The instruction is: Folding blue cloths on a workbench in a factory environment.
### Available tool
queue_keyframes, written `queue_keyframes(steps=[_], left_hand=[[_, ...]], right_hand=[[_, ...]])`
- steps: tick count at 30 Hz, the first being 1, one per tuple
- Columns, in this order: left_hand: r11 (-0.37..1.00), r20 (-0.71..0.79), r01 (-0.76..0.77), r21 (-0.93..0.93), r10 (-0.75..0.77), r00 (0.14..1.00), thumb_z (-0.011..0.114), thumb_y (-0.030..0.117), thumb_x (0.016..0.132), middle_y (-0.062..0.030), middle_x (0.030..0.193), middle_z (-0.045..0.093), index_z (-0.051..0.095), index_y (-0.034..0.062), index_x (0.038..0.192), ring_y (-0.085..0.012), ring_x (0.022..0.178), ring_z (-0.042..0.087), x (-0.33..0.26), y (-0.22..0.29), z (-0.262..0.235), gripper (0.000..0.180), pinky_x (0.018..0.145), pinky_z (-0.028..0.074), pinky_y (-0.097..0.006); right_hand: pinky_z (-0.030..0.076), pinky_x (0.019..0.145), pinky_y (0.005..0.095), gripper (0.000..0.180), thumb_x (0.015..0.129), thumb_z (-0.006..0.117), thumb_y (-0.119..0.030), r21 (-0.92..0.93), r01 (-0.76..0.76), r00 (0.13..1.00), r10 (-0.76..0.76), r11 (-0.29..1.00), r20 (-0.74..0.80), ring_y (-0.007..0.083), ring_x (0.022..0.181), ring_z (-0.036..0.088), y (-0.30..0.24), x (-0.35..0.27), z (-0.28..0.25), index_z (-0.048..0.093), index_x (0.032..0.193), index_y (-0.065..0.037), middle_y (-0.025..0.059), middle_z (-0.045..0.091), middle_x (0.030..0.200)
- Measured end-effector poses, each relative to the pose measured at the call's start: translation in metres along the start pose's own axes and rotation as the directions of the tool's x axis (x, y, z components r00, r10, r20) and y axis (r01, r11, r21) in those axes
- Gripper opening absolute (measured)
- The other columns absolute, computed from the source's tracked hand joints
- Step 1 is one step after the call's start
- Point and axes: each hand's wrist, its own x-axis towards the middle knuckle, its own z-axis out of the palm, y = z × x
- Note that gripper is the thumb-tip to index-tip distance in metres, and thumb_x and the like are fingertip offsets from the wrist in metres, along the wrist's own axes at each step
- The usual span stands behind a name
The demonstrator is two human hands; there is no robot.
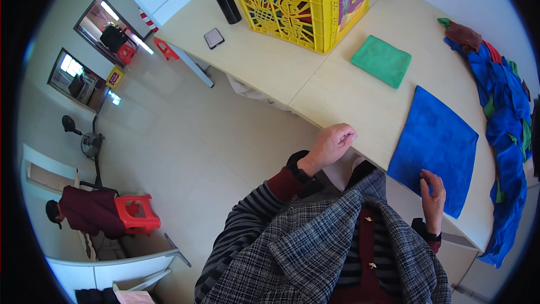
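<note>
Flat blue fabric square (436,141), likely light, soft, limp; grip by near corners; left hand (332,145) curled together; right hand (432,192) loose, fingers apart, at near edge, contact unclear.

Workroom: long table (275,70), cloth pile (502,129)

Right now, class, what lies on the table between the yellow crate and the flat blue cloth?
In the head view, a green cloth lies between the yellow crate and the flat blue cloth, touching neither.

A pale wall (48,114) with 2 dark-framed openings (97,22) borders the glossy beige floor (163,135)
</note>
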Motion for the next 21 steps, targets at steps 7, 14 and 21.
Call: queue_keyframes(steps=[7, 14, 21], left_hand=[[0.993, -0.279, 0.103, -0.057, -0.115, 0.953, 0.065, 0.01, 0.095, -0.006, 0.079, 0.065, 0.067, -0.0002, 0.098, -0.0089, 0.075, 0.059, 0.021, -0.048, -0.066, 0.011, 0.07, 0.05, -0.026], [0.66, -0.747, 0.495, 0.565, 0.155, 0.647, 0.077, 0.033, 0.085, -0.0175, 0.1, 0.068, 0.061, 0.0003, 0.107, -0.034, 0.095, 0.066, 0.081, -0.201, -0.314, 0.042, 0.085, 0.052, -0.044], [0.221, -0.862, 0.85, 0.478, -0.069, 0.502, 0.081, 0.063, 0.069, -0.0206, 0.113, 0.064, 0.053, 0.0, 0.117, -0.0371, 0.102, 0.063, 0.177, -0.288, -0.405, 0.084, 0.088, 0.053, -0.046]], right_hand=[[0.051, 0.089, 0.0307, 0.025, 0.094, 0.062, -0.001, -0.014, -0.037, 0.999, 0.038, 0.999, 0.014, 0.0226, 0.101, 0.068, -0.002, 0.007, 0.004, 0.068, 0.118, -0.002, 0.0113, 0.07, 0.108], [0.052, 0.088, 0.0311, 0.024, 0.095, 0.061, -0.002, 0.107, -0.192, 0.98, 0.186, 0.975, 0.065, 0.0195, 0.097, 0.067, -0.001, 0.029, 0.016, 0.067, 0.118, 0.0, 0.0116, 0.071, 0.104], [0.051, 0.087, 0.0294, 0.024, 0.095, 0.059, -0.001, 0.1, -0.345, 0.934, 0.332, 0.933, 0.13, 0.016, 0.096, 0.066, -0.037, 0.07, 0.033, 0.067, 0.118, 0.002, 0.0106, 0.072, 0.101]])
